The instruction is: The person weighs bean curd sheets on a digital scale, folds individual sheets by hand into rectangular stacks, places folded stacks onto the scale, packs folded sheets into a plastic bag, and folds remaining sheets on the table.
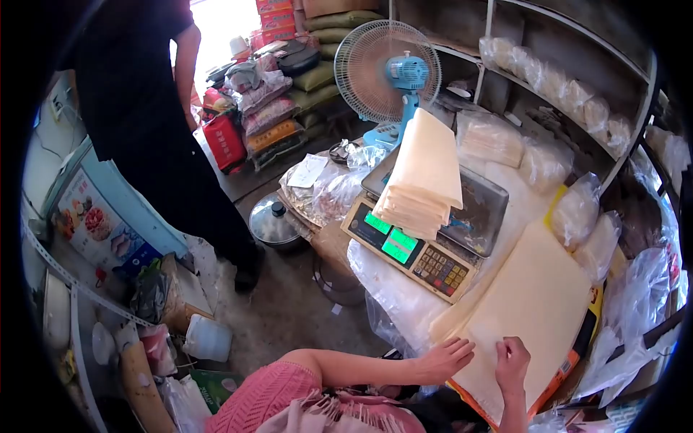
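Note:
A broad stack of thin, pale cream sheets (pixel 530 303) lies on the work surface in front of me, its near-left edge overlapping unevenly. My left hand (pixel 445 359) rests at that edge, palm down, with the fingers extended over the sheets. Over the near part of the stack, my right hand (pixel 512 361) has its fingers curled closed; whether a sheet is pinched in them cannot be seen. Beyond my hands, a folded pile of similar sheets (pixel 426 169) sits on the metal pan of a digital scale (pixel 404 249) with lit green displays.
A blue fan (pixel 408 72) stands behind the scale. Bagged sheets (pixel 577 209) line the right side, below a shelf (pixel 556 108) with more bags. At left stands a person in dark clothes (pixel 155 137). A lidded pot (pixel 276 222) and a white bucket (pixel 207 338) are lower down.

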Motion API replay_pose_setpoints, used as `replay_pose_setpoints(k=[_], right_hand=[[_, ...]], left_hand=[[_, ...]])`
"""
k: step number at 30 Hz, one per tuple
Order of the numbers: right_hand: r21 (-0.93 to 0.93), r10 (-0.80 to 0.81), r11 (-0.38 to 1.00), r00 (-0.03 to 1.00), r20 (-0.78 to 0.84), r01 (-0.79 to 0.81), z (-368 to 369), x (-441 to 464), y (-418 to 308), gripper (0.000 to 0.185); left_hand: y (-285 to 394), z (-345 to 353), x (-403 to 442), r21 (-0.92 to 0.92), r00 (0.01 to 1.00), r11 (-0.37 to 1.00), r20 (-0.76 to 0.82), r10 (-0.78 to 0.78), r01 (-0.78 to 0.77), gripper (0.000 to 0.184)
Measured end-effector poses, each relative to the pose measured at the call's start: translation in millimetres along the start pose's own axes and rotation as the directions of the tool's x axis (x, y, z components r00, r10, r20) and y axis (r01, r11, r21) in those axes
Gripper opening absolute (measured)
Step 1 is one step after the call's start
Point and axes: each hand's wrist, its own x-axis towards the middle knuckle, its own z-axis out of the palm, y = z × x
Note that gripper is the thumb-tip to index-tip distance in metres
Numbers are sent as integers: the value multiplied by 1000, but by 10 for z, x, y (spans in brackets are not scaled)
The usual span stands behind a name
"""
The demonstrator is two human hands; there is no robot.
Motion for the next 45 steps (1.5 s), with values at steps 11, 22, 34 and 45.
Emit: replay_pose_setpoints(k=[11,22,34,45], right_hand=[[-567,-354,765,935,23,304,-579,838,-108,8],[-455,-290,840,953,87,296,-933,1289,-60,15],[-831,-758,556,395,-519,-22,-3404,1296,-1346,22],[-915,-802,397,460,-382,-67,-3482,286,-1817,22]], left_hand=[[22,184,83,77,961,993,268,70,-93,40],[-564,530,1043,-155,987,977,-95,131,-144,47],[-465,576,1067,215,942,970,286,-172,112,54],[-570,504,1096,-182,952,943,180,-247,279,75]])
